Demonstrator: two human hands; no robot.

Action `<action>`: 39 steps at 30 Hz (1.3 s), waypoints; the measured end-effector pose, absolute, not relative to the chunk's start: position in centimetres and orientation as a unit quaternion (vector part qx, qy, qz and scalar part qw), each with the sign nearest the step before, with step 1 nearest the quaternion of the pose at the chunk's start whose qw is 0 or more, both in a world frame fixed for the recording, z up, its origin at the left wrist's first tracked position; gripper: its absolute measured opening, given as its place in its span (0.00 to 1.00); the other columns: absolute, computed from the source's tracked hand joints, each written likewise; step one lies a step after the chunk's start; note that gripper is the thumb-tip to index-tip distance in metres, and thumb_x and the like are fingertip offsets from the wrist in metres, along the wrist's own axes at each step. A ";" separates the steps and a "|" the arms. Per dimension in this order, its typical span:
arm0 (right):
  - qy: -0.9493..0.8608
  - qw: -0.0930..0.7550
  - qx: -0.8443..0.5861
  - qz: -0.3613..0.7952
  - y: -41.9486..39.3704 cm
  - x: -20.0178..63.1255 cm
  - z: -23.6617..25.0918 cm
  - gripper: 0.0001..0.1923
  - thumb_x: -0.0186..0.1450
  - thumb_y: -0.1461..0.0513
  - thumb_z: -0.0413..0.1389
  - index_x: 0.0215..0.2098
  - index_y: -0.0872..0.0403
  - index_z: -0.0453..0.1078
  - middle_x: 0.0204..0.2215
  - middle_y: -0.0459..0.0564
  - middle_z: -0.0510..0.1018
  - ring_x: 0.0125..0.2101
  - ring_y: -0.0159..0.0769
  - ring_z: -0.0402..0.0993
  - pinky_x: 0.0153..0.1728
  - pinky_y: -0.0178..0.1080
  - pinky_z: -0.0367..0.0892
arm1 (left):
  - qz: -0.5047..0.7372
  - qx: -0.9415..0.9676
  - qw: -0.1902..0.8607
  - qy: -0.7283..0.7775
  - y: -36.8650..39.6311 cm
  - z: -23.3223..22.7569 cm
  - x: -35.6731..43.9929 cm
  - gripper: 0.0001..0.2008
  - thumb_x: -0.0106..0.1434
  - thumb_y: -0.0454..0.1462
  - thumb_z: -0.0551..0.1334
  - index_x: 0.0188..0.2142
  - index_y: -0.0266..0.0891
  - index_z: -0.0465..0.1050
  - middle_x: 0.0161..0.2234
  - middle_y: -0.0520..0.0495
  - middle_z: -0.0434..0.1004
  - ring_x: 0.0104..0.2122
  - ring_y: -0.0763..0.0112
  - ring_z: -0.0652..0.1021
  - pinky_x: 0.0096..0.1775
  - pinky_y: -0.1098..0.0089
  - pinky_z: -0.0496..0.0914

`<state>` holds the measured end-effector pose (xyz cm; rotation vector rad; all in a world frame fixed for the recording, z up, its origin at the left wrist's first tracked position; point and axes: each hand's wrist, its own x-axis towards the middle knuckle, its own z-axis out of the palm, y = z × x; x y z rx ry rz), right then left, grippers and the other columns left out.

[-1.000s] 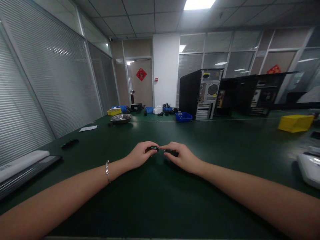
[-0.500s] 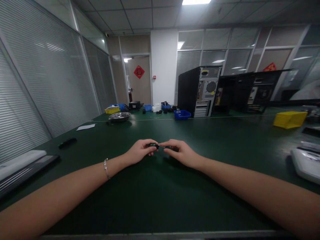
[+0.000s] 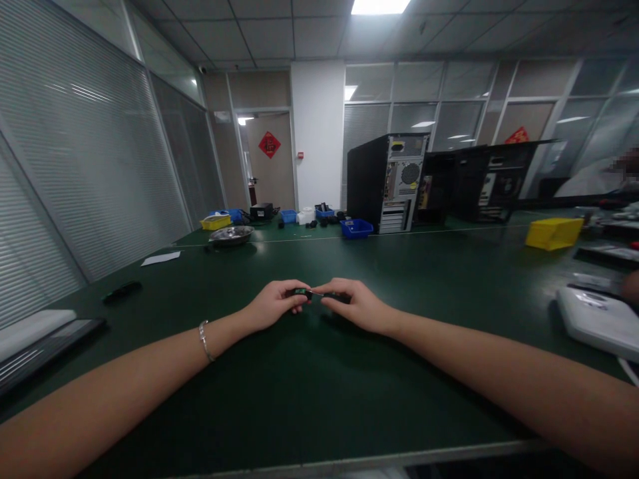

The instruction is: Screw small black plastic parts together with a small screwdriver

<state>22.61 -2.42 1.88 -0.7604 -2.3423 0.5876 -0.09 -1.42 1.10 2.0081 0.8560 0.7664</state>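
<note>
The left hand (image 3: 273, 305) is closed on a small part (image 3: 301, 292), which it pinches between the thumb and the bent fingers. The part is dark, with a bit of green on it, and it is in front of the tower (image 3: 368, 183), slightly toward the tower's left. The right hand (image 3: 363, 306) grips a thin tool (image 3: 336, 297): its shaft is slim, straight and of shiny metal, its handle is dark and mostly covered by the fingers. The tip of the shaft touches the part or is just beside it; I cannot tell which. Around the left wrist there is a bracelet (image 3: 204, 340) of silvery metal. Below is the table (image 3: 309, 386), with a smooth, dark green top which gives soft reflections.

The tower itself is a tall black box with a grey metal back, where a round grille and slots are seen. Just beside its foot, on the left, stands a blue plastic tray (image 3: 356, 228) with sloping walls. Well to the left of the tower are a round, shiny metal dish (image 3: 231, 235) and a flat white paper (image 3: 160, 259). To the right of the tower are a yellow box (image 3: 554, 233) with flat sides and, nearer, a white device (image 3: 594, 319) with rounded corners. Farther right of the tower, a person (image 3: 592, 179) in white clothing is partly seen.
</note>
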 end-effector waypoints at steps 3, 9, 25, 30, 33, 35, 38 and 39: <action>-0.880 0.306 -0.287 0.222 -2.2 22.5 1.7 0.17 0.65 0.61 0.50 0.52 0.51 0.66 0.40 0.49 0.73 0.37 0.34 0.69 0.37 0.36 0.63 | 0.314 0.779 0.429 0.331 -1.2 1.0 -0.1 0.14 0.61 0.39 0.57 0.45 0.35 0.66 0.35 0.46 0.71 0.31 0.72 0.73 0.35 0.68 0.69; -0.878 0.322 -0.282 0.213 -1.9 22.5 1.3 0.17 0.64 0.62 0.51 0.51 0.51 0.67 0.39 0.49 0.74 0.37 0.33 0.69 0.37 0.35 0.63 | 0.386 0.696 0.521 0.309 -0.7 0.5 0.1 0.13 0.56 0.37 0.63 0.39 0.36 0.62 0.32 0.48 0.72 0.34 0.69 0.75 0.38 0.65 0.69; -0.873 0.339 -0.310 0.164 -2.2 22.5 1.4 0.17 0.64 0.62 0.50 0.52 0.50 0.66 0.37 0.50 0.74 0.34 0.33 0.68 0.35 0.35 0.63 | 0.374 0.642 0.577 0.339 -0.7 1.0 0.3 0.17 0.61 0.37 0.55 0.49 0.34 0.65 0.32 0.46 0.68 0.29 0.73 0.67 0.32 0.71 0.61; -0.871 0.338 -0.318 0.160 -2.2 22.5 1.6 0.18 0.64 0.62 0.51 0.52 0.50 0.66 0.36 0.50 0.74 0.34 0.33 0.68 0.35 0.35 0.63 | 0.338 0.694 0.533 0.347 -0.9 1.1 0.3 0.20 0.63 0.42 0.52 0.52 0.35 0.64 0.29 0.50 0.62 0.26 0.75 0.63 0.29 0.72 0.58; -0.875 0.336 -0.311 0.158 -2.2 22.5 1.6 0.18 0.64 0.62 0.51 0.52 0.50 0.66 0.36 0.50 0.73 0.35 0.34 0.68 0.36 0.35 0.63 | 0.319 0.737 0.484 0.347 -1.0 0.8 0.3 0.21 0.63 0.44 0.51 0.52 0.36 0.64 0.26 0.52 0.60 0.25 0.75 0.62 0.28 0.73 0.57; -0.879 0.334 -0.304 0.155 -2.2 22.5 1.6 0.18 0.64 0.62 0.51 0.52 0.50 0.66 0.36 0.50 0.74 0.35 0.34 0.69 0.36 0.35 0.63 | 0.313 0.761 0.444 0.355 -1.1 0.7 0.3 0.21 0.64 0.45 0.50 0.51 0.36 0.64 0.25 0.53 0.60 0.24 0.75 0.62 0.28 0.73 0.57; -0.882 0.325 -0.309 0.145 -2.4 22.5 1.6 0.17 0.63 0.63 0.51 0.51 0.50 0.67 0.37 0.50 0.74 0.37 0.34 0.69 0.37 0.36 0.63 | 0.311 0.789 0.380 0.370 -1.5 0.8 0.4 0.20 0.64 0.45 0.49 0.50 0.38 0.66 0.29 0.50 0.67 0.29 0.71 0.67 0.33 0.71 0.61; -0.882 0.322 -0.316 0.140 -2.4 22.5 1.6 0.17 0.63 0.62 0.51 0.50 0.50 0.68 0.38 0.50 0.74 0.37 0.34 0.69 0.37 0.36 0.63 | 0.312 0.797 0.358 0.372 -1.6 0.9 0.5 0.19 0.64 0.45 0.49 0.49 0.39 0.66 0.33 0.48 0.70 0.33 0.69 0.68 0.37 0.69 0.62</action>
